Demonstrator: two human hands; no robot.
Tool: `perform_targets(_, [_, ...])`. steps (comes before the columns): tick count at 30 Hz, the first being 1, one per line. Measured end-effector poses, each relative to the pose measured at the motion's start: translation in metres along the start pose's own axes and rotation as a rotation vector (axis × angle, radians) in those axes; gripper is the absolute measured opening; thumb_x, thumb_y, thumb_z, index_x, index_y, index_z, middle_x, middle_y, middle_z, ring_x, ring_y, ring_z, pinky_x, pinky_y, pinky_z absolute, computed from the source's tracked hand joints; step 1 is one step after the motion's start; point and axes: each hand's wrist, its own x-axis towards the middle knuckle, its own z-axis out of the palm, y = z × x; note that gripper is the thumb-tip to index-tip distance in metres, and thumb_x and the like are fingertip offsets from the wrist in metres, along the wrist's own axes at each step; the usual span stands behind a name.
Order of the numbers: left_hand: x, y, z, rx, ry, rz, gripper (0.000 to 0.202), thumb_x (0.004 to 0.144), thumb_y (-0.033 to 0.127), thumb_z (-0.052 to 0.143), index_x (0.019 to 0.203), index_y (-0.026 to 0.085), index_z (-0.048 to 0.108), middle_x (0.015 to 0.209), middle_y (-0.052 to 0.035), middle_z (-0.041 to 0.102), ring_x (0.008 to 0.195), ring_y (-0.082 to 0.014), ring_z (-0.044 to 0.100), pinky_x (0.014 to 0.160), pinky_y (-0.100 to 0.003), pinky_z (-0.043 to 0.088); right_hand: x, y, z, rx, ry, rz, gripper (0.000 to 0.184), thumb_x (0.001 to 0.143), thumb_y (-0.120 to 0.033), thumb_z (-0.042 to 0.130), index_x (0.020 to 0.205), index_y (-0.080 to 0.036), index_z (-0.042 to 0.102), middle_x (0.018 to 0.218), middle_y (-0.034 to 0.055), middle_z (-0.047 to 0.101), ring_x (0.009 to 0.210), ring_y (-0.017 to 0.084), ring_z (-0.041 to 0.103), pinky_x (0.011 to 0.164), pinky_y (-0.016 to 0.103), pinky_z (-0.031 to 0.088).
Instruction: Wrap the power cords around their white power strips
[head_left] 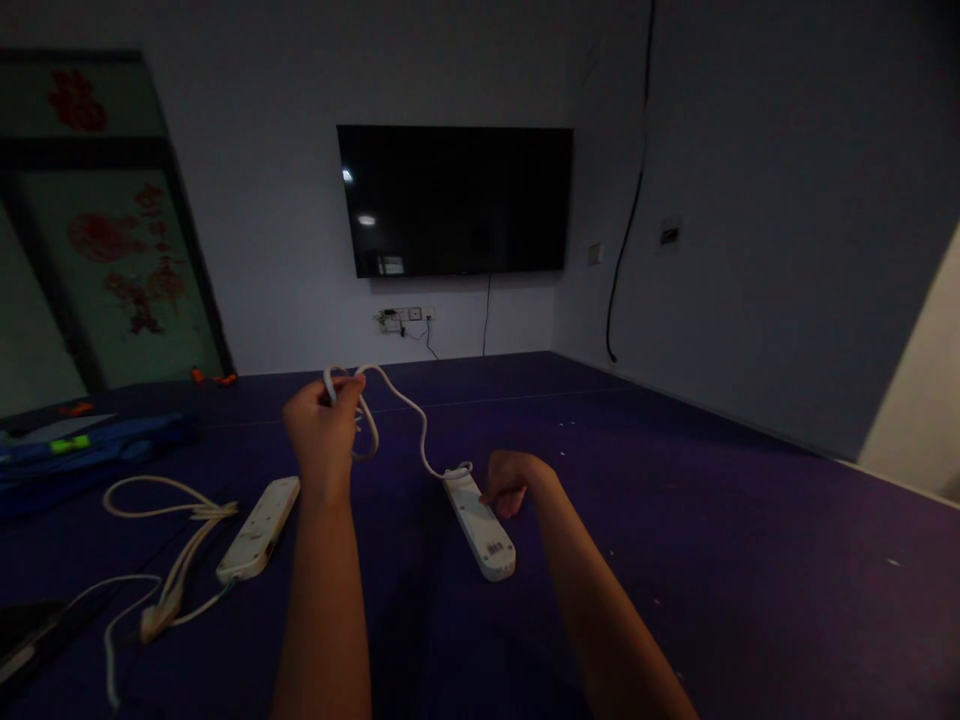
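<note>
My left hand (324, 430) is raised above the purple floor, closed round loops of a white cord (401, 405). That cord runs down to a white power strip (480, 525) lying flat in front of me. My right hand (511, 480) rests low beside the strip's far end, fingers curled against it where the cord enters. A second white power strip (259, 528) lies to the left, under my left forearm, with its own cord (169, 520) bundled loosely beside it.
A dark wall-mounted television (456, 198) hangs ahead above wall sockets (405, 318). A blue bag or fabric (90, 455) lies at the left. A dark object (30, 630) sits at the lower left edge. A black cable (634, 200) hangs down the right wall.
</note>
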Motion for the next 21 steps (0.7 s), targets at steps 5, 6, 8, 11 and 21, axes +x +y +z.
perform_targets(5, [-0.014,0.007,0.015,-0.154,-0.161,-0.081,0.024,0.057,0.035,0.069,0.068,0.014,0.065,0.052,0.0037,0.053,0.044,-0.0082,0.046,0.04,-0.02,0.035,-0.027,-0.023,-0.022,0.049,0.484,-0.4,0.028,0.072,-0.036,0.069,0.089,-0.015,0.07,0.071,0.0073,0.07,0.069,0.018,0.065,0.067,0.026,0.05])
perform_targets(6, [-0.017,0.009,0.018,-0.177,-0.205,-0.106,0.023,0.057,0.034,0.069,0.068,0.014,0.065,0.051,0.0042,0.051,0.042,-0.0076,0.045,0.04,-0.02,0.034,-0.034,-0.028,-0.023,0.072,0.616,-0.533,0.04,0.07,-0.038,0.07,0.103,-0.016,0.067,0.084,0.009,0.071,0.077,0.019,0.065,0.072,0.029,0.05])
perform_targets(8, [-0.025,0.013,0.023,-0.202,-0.289,-0.143,0.022,0.058,0.034,0.07,0.067,0.014,0.063,0.05,0.0053,0.049,0.04,-0.0066,0.042,0.039,-0.02,0.033,-0.048,-0.038,-0.023,0.13,0.751,-0.755,0.06,0.069,-0.038,0.071,0.124,-0.02,0.054,0.112,0.0106,0.064,0.092,0.022,0.063,0.08,0.034,0.049])
perform_targets(11, [-0.034,0.019,0.029,-0.218,-0.436,-0.18,0.021,0.059,0.033,0.07,0.064,0.015,0.061,0.048,0.0058,0.048,0.04,-0.0062,0.041,0.041,-0.021,0.033,-0.066,-0.051,-0.017,0.134,0.799,-1.034,0.076,0.068,-0.029,0.071,0.137,-0.03,0.038,0.139,0.0068,0.043,0.12,0.024,0.047,0.091,0.037,0.045])
perform_targets(21, [-0.035,0.009,0.035,-0.193,-0.759,-0.294,0.025,0.057,0.037,0.071,0.06,0.015,0.062,0.049,0.0024,0.054,0.041,-0.007,0.043,0.041,-0.019,0.029,-0.066,-0.059,-0.014,0.117,0.966,-1.086,0.019,0.078,-0.024,0.059,0.093,-0.021,0.072,0.084,0.0058,0.07,0.076,0.017,0.063,0.068,0.028,0.049])
